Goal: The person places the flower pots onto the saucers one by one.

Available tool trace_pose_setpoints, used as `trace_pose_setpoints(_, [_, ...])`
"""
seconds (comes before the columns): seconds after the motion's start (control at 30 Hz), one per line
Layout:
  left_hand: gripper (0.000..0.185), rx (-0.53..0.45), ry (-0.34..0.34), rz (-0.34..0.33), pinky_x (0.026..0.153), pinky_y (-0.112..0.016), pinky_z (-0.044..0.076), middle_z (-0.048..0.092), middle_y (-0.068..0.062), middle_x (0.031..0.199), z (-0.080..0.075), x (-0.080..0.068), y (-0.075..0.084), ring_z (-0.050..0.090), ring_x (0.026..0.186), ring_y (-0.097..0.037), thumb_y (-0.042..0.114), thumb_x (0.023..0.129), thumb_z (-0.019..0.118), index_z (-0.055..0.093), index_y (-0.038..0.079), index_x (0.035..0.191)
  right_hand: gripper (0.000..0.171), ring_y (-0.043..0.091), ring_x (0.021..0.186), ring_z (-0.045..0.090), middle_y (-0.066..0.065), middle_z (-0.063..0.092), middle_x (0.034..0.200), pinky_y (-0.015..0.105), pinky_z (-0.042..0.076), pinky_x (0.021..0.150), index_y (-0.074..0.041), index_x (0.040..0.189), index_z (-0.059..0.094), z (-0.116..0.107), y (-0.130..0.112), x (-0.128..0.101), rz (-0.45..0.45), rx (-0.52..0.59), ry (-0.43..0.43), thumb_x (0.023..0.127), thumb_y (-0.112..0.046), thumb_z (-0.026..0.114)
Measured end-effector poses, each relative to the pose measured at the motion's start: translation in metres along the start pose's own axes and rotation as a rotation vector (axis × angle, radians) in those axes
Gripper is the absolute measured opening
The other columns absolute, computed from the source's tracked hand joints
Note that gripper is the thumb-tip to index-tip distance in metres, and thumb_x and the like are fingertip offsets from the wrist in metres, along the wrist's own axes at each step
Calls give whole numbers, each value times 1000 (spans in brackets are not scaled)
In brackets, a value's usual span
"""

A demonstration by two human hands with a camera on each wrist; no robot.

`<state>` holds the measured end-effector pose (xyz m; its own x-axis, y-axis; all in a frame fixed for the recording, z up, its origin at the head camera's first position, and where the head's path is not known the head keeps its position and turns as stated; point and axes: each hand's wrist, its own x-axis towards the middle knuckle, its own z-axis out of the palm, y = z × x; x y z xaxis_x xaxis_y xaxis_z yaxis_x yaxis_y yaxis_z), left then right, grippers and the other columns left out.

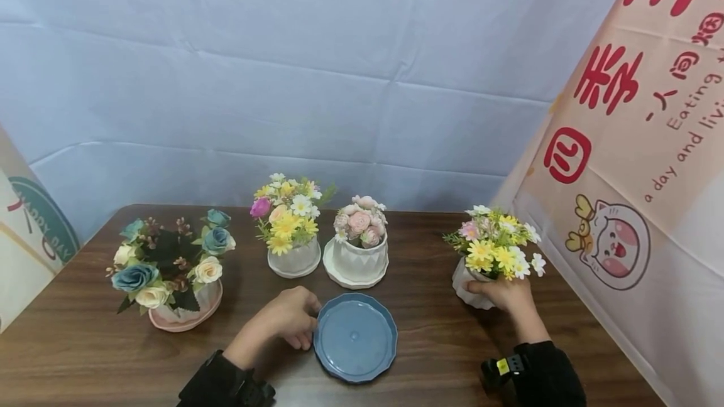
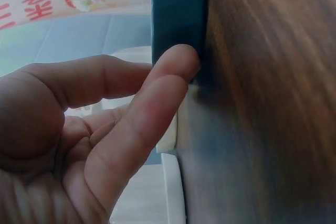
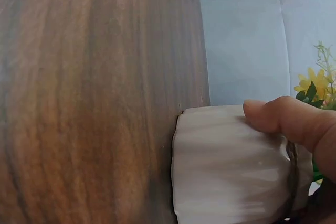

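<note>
A: Sleeves at the bottom edge, then the left hand (image 1: 288,319) curling loosely on the table (image 1: 85,344), fingertips touching the blue saucer (image 1: 355,336), which is lying flat just to that hand's right. Not lifting it, I'd say steadying it.

B: Left wrist view is confirming that: one fingertip (image 2: 176,61) is pressing the saucer's rim where it meets the wood. Nothing pinched. Head view isn't showing that contact clearly.

A: Right hand (image 1: 506,294) is wrapping the white pot (image 1: 465,284) of yellow daisies (image 1: 498,244), pot sitting on the table, well apart from the saucer.

B: Right wrist view is showing a thumb (image 3: 283,116) lying over the ribbed pot wall (image 3: 226,166), base touching the wood. Other fingers hidden there, so the full grip only reads from the head view.

A: Probably gripping low on the wall so the flowers aren't getting crushed.

B: Beyond the left hand: a white pot with mixed yellow flowers (image 1: 290,231), and beside it a pink-flower pot (image 1: 359,250) already standing on its own white saucer.

A: Far to the left hand's outer side, the pink pot of blue and cream roses (image 1: 170,269). Blue backdrop (image 1: 283,80) behind, printed banner (image 1: 639,162) past the right hand.
</note>
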<state>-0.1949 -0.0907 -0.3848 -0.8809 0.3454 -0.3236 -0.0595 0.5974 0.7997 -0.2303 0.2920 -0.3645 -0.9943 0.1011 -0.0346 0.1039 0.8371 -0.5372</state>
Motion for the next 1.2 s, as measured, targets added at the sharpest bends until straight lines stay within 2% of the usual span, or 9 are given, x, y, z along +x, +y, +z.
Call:
trace_pose_setpoints(0.27, [22,-7,-11,7,44,-31,52,60,-12,56,0,0,-1,61,48,-21,-7,82,59,61,-6,103,99,51,125,22,36,20,137,60,27,98,15,138,13,-2,-2,4,-67,-29,-41,77,-38,72])
trace_pose_setpoints(0.33, [22,-4,-10,8,44,-31,52,60,-12,55,0,0,-1,61,47,-20,-7,82,59,61,-6,104,100,51,126,21,36,18,138,61,25,99,14,138,11,-2,-5,3,-58,2,-47,77,-38,71])
trace_pose_setpoints(0.5, [23,-6,-6,13,44,-31,52,60,-12,55,0,0,-1,61,48,-21,-7,82,59,60,-7,105,98,49,128,18,33,16,140,61,21,101,10,141,10,-3,-10,2,-112,121,3,77,-31,74])
trace_pose_setpoints(0.6, [23,-6,-5,7,45,-31,52,60,-12,56,0,0,0,62,48,-21,-7,82,59,60,-6,105,97,48,128,19,32,18,139,60,21,101,9,140,12,-4,-12,1,-158,132,26,76,-28,75])
trace_pose_setpoints(0.8, [25,-7,-8,2,45,-32,52,60,-12,56,0,0,0,62,49,-22,-7,82,59,60,-7,107,94,47,125,25,30,26,136,59,23,100,8,138,19,-3,-12,0,-187,121,63,72,-25,78])
trace_pose_setpoints(1.1, [24,-10,-5,2,45,-32,52,60,-12,56,0,0,0,62,49,-21,-6,83,60,59,-7,107,93,48,124,26,31,26,135,59,23,101,10,137,19,-1,-19,-4,-177,156,18,73,-25,78])
trace_pose_setpoints(1.2, [24,-8,-1,-7,45,-32,52,60,-12,57,1,0,0,62,49,-22,-6,83,60,59,-6,107,92,46,124,28,30,29,134,58,25,100,9,136,21,1,-22,-8,-224,133,44,72,-23,78])
